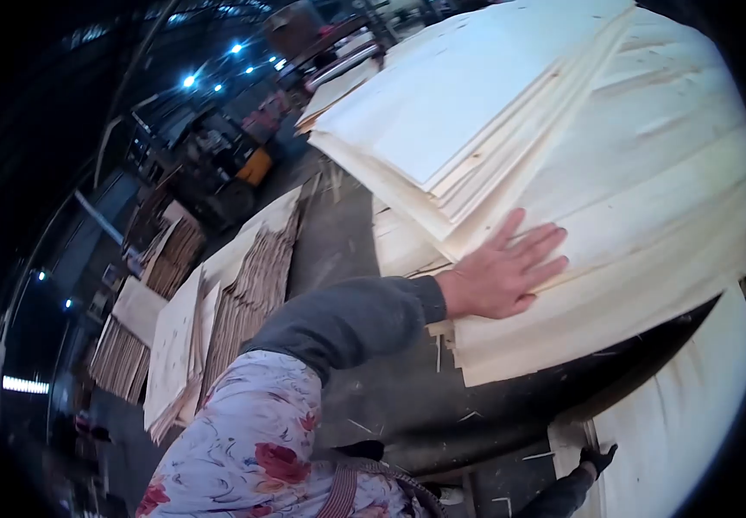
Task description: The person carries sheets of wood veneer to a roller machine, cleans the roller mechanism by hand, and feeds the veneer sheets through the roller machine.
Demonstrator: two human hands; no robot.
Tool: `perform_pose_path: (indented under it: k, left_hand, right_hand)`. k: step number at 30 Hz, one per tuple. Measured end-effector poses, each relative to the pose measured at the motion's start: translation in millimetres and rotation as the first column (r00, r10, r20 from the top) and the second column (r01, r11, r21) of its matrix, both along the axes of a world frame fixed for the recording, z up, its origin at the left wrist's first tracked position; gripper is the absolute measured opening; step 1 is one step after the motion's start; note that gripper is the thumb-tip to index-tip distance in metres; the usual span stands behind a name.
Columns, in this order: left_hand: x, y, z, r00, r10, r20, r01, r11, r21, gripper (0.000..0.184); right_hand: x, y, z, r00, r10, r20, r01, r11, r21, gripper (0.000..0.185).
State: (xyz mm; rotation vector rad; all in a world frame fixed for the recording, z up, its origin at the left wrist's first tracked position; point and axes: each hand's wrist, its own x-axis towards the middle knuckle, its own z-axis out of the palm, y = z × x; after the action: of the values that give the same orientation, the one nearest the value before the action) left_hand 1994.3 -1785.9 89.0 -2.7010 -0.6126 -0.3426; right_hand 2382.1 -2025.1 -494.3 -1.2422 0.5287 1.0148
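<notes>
My left hand, bare below a grey cuff, lies palm down with fingers spread on a broad pale wood veneer sheet. Just above my fingers are the layered edges of several smaller veneer sheets piled on it. At the lower right, my right hand in a dark glove rests at the edge of another pale veneer sheet. Its visible digits are apart, though part of the hand is dark and hard to make out.
Stacks of veneer stand on the floor to the left, with leaning sheets beside them. A yellow and dark forklift is farther back. Wood scraps lie on the dark floor. A dark gap separates the large pile from the lower-right sheet.
</notes>
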Motion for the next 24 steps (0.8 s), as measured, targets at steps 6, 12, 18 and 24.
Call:
perform_pose_path:
  k: [6, 12, 18, 24]
  left_hand:
    - [-2.4, 3.3, 1.0, 1.000, -0.002, -0.007, 0.002, 1.000, 0.004, 0.064]
    - [5.6, 4.0, 2.8, 0.998, -0.024, -0.050, 0.023, 0.999, -0.030, 0.064]
    - [3.8, -0.6, 5.1, 0.997, 0.019, -0.069, -0.021, 0.999, -0.031, 0.063]
    - [2.8, 0.7, 3.7, 0.999, 0.015, -0.041, -0.013, 1.000, 0.028, 0.062]
  right_hand:
    - [18.5, -19.2, -34.2, 0.857, 0.136, 0.497, -0.031, 0.976, -0.214, 0.058]
    - [5.4, -14.3, 2.5, 0.885, -0.070, 0.460, 0.122, 0.989, -0.083, 0.057]
    - [-5.5, -17.7, 22.0, 0.879, -0.139, 0.455, 0.160, 0.987, -0.008, 0.056]
    - [-13.9, -18.5, 43.6, 0.866, -0.209, 0.455, 0.205, 0.977, 0.058, 0.055]
